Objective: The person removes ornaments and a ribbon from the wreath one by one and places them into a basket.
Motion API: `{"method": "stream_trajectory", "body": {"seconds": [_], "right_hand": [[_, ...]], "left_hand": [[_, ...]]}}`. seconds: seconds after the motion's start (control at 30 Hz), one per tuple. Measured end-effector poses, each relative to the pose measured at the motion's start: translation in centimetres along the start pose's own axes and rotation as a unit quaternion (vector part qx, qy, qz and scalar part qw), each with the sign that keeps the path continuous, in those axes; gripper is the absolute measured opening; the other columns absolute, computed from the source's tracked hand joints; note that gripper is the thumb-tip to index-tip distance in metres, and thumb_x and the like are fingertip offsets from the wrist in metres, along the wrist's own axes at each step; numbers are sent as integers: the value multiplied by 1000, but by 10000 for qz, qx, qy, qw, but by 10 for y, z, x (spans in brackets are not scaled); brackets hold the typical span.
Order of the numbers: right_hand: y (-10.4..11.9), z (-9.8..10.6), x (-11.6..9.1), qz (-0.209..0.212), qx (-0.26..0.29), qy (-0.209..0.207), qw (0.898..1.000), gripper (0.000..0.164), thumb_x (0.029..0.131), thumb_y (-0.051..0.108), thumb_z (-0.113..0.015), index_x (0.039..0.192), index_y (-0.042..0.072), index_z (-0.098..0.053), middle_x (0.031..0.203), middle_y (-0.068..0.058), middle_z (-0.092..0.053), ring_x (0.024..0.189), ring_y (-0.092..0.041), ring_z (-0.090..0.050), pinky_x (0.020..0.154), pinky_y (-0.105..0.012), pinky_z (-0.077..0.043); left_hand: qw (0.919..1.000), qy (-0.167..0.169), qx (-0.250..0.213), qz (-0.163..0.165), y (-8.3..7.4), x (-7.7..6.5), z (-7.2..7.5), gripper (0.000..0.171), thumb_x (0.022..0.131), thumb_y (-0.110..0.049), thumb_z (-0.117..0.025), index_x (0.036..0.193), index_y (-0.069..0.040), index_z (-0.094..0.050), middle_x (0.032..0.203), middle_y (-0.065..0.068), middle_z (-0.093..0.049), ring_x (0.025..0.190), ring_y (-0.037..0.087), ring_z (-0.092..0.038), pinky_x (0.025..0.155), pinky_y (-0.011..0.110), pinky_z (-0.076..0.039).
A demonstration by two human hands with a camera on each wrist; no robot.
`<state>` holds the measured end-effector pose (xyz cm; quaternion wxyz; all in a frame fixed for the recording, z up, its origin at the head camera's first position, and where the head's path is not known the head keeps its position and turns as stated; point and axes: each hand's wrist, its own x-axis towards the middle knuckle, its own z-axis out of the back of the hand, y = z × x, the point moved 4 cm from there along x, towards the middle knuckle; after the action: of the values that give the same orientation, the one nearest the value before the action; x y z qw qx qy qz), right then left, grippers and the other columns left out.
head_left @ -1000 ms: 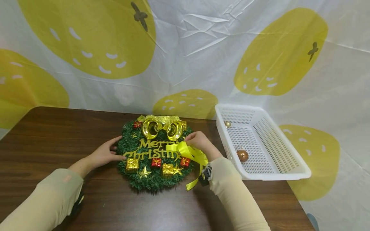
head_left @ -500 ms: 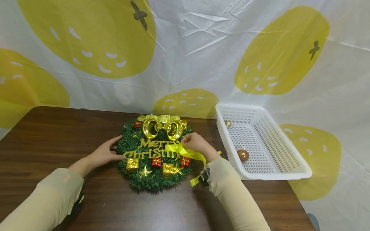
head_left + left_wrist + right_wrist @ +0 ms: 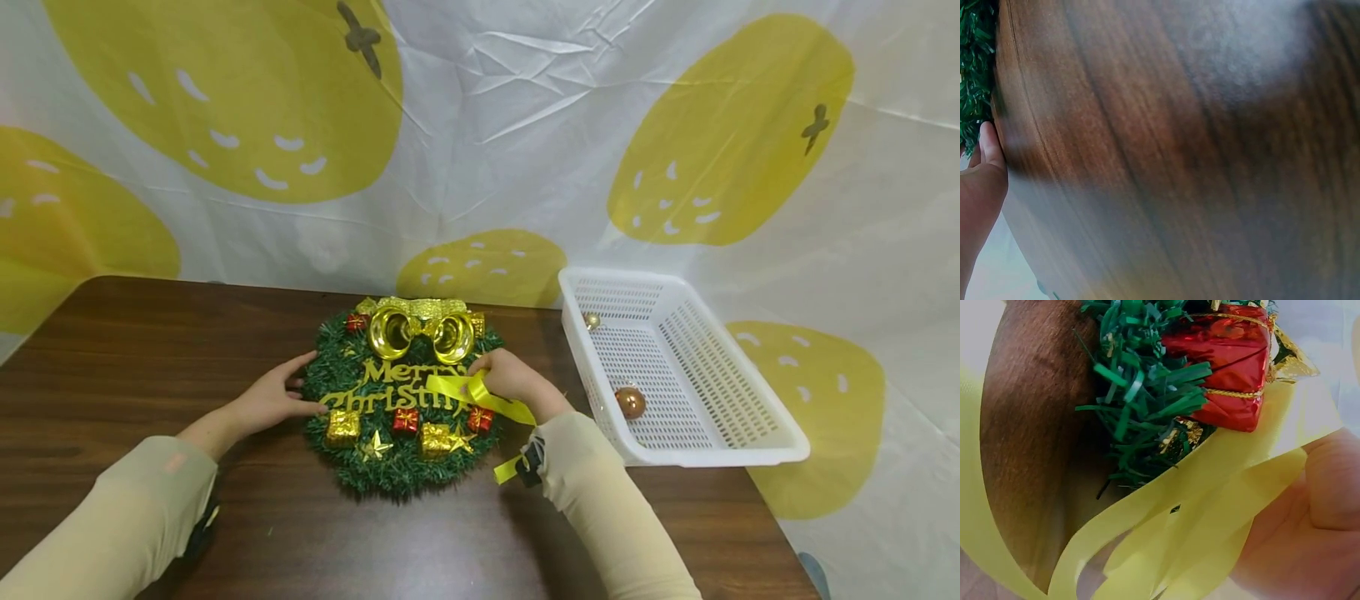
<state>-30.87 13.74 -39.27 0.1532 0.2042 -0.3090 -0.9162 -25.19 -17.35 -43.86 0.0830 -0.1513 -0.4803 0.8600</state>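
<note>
A green tinsel Christmas wreath lies on the brown table, carrying gold "Merry Christmas" lettering, two gold bells, small red and gold gift boxes and stars. My left hand rests at its left edge, thumb and fingers spread apart against the tinsel. At the right edge, my right hand holds a yellow satin ribbon with curled fingers; the fingertips are hidden in the head view. One ribbon end lies over the lettering. In the right wrist view, loops of ribbon run past the palm, beside a red gift box.
A white perforated plastic basket stands to the right of the wreath. Inside it are a copper bauble and a smaller gold bauble. Behind the table hangs a white cloth with yellow fruit prints.
The right hand has shifted slightly at the wreath's right edge. The ribbon's loop has flattened and changed shape, and its hanging tail has moved right toward the wrist. The left hand stays put.
</note>
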Motion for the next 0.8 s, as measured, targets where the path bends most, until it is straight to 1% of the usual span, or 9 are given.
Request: {"method": "stream_trajectory", "body": {"seconds": [0.07, 0.1, 0.2, 0.23, 0.3, 0.37, 0.5, 0.67, 0.8], "right_hand": [[2, -2, 0, 6, 88, 78, 9999, 24, 85, 14, -68, 107, 4, -70, 101, -12, -67, 47, -10, -34, 45, -20, -33], [4, -3, 0, 54, 87, 112, 9999, 25, 84, 15, -70, 106, 4, -70, 100, -11, -66, 46, -10, -32, 45, -20, -32], [9, -5, 0, 264, 16, 199, 9995, 24, 83, 12, -71, 105, 2, -70, 102, -13, -66, 52, -9, -41, 47, -19, -35], [10, -6, 0, 314, 6, 211, 9993, 23, 83, 9, -70, 105, 2, -70, 106, -13, -66, 55, -9, -43, 48, -19, -36], [12, -6, 0, 428, -49, 227, 9988, 22, 85, 1, -64, 106, 1, -70, 111, -15, -65, 57, -10, -45, 49, -18, -36], [13, -7, 0, 506, -98, 251, 9984, 26, 87, -5, -55, 108, 1, -70, 112, -16, -66, 53, -9, -42, 48, -18, -35], [16, -5, 0, 595, -259, 274, 9975, 40, 86, -11, -41, 114, 2, -67, 114, -17, -66, 43, -7, -27, 44, -18, -28], [18, -3, -1, 495, -289, 377, 9976, 47, 85, -11, -35, 122, 2, -62, 123, -18, -62, 39, -6, -15, 40, -19, -20], [19, -3, -1, 494, -347, 595, 9964, 46, 87, -10, -35, 123, 1, -61, 109, -17, -68, 39, -6, -15, 41, -19, -20]], "left_hand": [[10000, -3, 4, -1, 0, 0, 0, 98, 84, -26, -71, 150, -1, -4, 145, 40, -14, 125, 56, -33, 96, 56, -44], [10000, 0, 10, -11, 0, 0, 0, 98, 84, -26, -71, 150, 0, -4, 145, 40, -14, 125, 56, -33, 96, 57, -44], [10000, 2, -11, -6, 0, 0, 0, 97, 84, -25, -71, 150, 0, -4, 145, 40, -14, 125, 56, -32, 97, 57, -43], [10000, 4, -17, -8, 0, 0, 0, 97, 84, -25, -71, 150, 0, -4, 145, 40, -13, 125, 56, -32, 97, 57, -43], [10000, 14, -16, -18, 0, 0, 0, 97, 84, -25, -71, 150, 0, -4, 145, 40, -13, 125, 56, -32, 97, 57, -43], [10000, 21, -25, -29, 1, 0, 0, 97, 84, -25, -71, 150, 1, -4, 145, 40, -13, 125, 56, -31, 97, 57, -43], [10000, 35, -20, -36, 0, 0, 0, 98, 84, -25, -71, 150, 0, -4, 145, 40, -13, 125, 56, -32, 97, 57, -43], [10000, 22, -7, -12, 1, 1, 0, 97, 84, -25, -71, 150, 0, -4, 145, 39, -13, 126, 56, -32, 98, 57, -43], [10000, 26, -7, -41, 1, 1, 0, 97, 84, -23, -71, 150, 1, -4, 145, 40, -13, 125, 56, -32, 97, 57, -42]]}}
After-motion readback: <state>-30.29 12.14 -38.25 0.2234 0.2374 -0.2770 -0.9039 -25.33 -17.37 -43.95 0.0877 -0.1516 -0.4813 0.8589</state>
